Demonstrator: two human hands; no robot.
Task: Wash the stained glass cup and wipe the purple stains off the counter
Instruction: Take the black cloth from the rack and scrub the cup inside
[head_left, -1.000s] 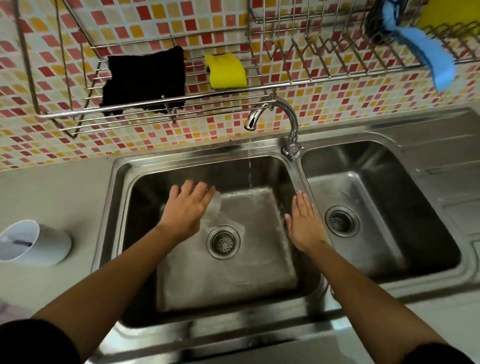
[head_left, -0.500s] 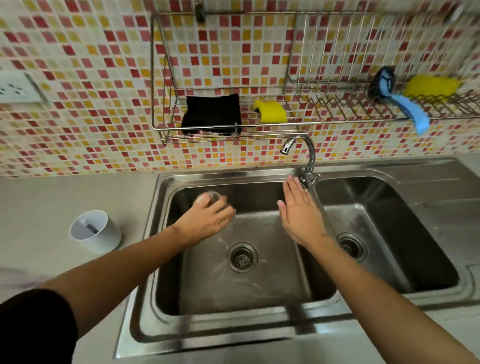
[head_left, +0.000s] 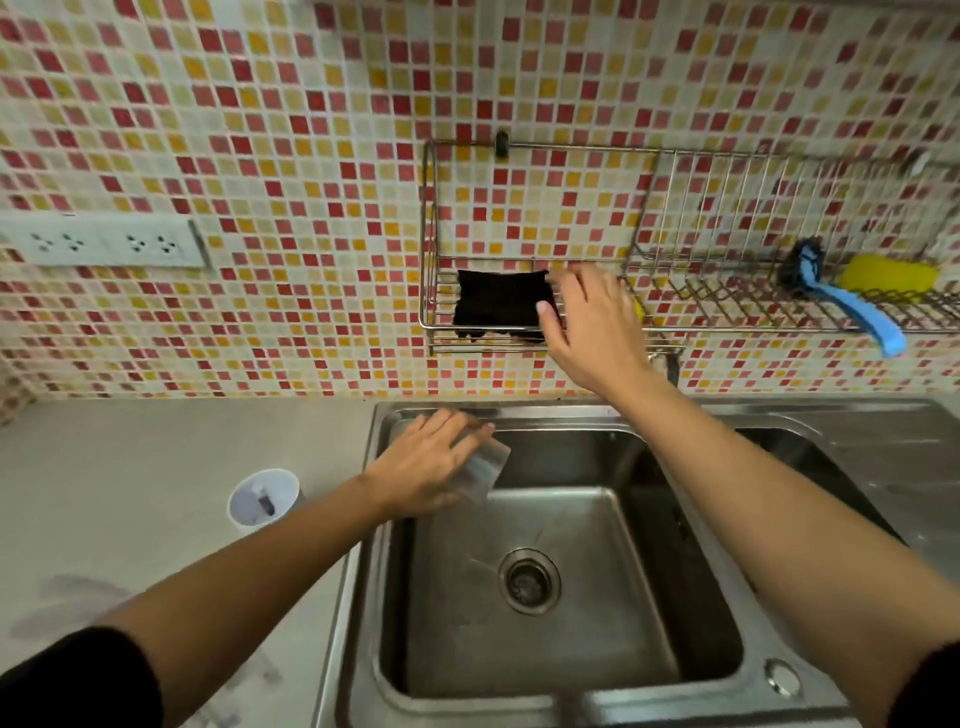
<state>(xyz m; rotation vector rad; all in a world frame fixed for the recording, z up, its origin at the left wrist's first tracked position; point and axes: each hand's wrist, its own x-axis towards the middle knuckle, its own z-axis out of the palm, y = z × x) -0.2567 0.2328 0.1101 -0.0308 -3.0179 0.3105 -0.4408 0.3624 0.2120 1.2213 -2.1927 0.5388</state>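
Over sink (head_left: 519, 415) — left hand (head_left: 421, 467) grips glass cup (head_left: 485, 467); right hand (head_left: 597, 327) at rack (head_left: 441, 327).

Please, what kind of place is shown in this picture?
Most likely a home kitchen, at the washing-up spot. A steel double sink is set in the counter, a wire rack on the mosaic tiled wall holds a dark cloth and a dish brush.
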